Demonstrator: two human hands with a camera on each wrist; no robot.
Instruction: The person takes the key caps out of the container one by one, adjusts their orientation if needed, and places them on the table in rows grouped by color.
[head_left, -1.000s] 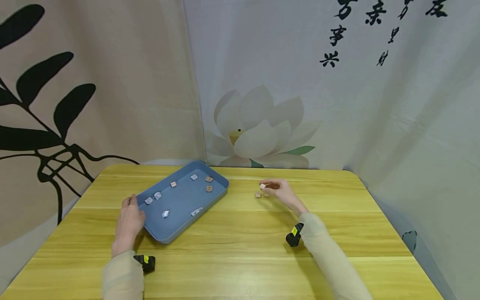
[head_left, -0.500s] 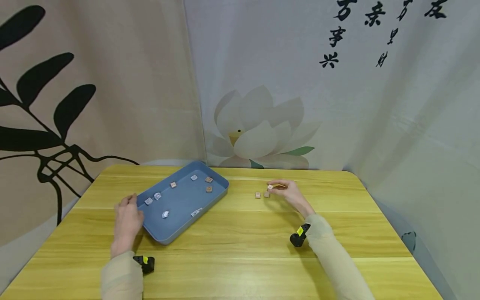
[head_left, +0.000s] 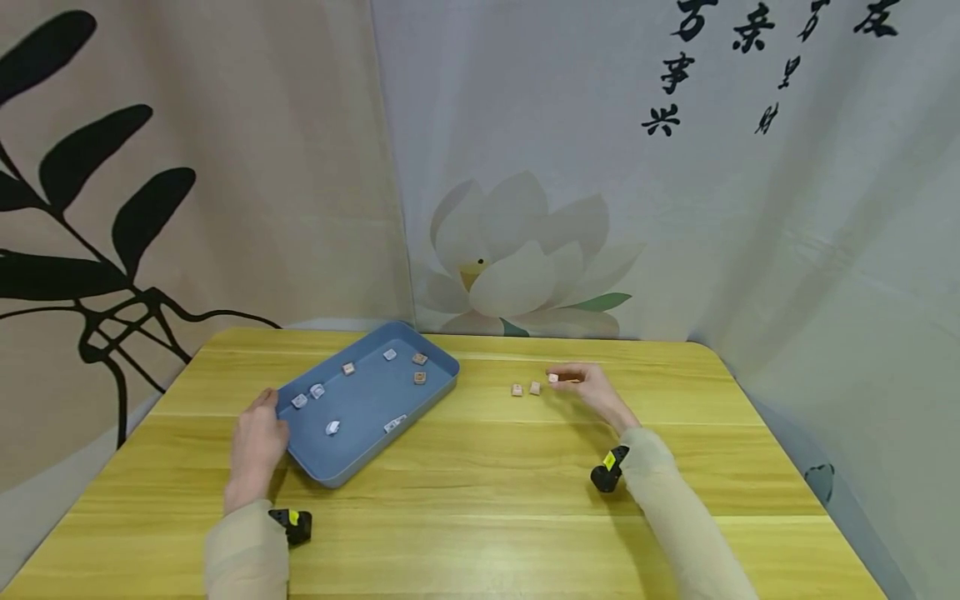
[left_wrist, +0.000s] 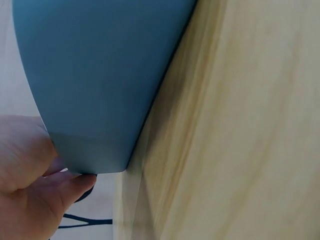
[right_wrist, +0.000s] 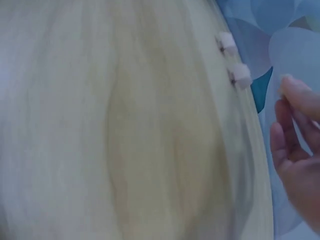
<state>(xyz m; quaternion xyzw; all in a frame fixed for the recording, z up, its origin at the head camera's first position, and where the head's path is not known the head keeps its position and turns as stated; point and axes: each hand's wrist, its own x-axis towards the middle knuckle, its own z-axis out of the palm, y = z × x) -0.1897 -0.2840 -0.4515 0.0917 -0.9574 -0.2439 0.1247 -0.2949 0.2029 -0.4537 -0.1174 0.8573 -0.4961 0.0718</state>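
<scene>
My left hand [head_left: 257, 442] grips the near left end of a blue rectangular tray [head_left: 367, 392]; in the left wrist view its fingertips bend under the tray's corner. Between the thumb and fingers of my right hand [head_left: 592, 393] is a small pale block [head_left: 552, 378], pinched low over the table. Just left of it stand a block [head_left: 535, 388] and another block [head_left: 517, 390], spaced apart in a row. Dark marks show on their faces in the right wrist view, where the pinched block is mostly hidden by the fingers.
Several small pale and tan blocks lie scattered inside the tray, among them a white block [head_left: 332, 427] and a tan block [head_left: 419, 378]. The yellow wooden table [head_left: 480, 517] ends at a printed curtain [head_left: 517, 167] behind.
My right hand has moved rightward with the pinched block, passing the two standing blocks, which now show fully. My left hand stays at the tray.
</scene>
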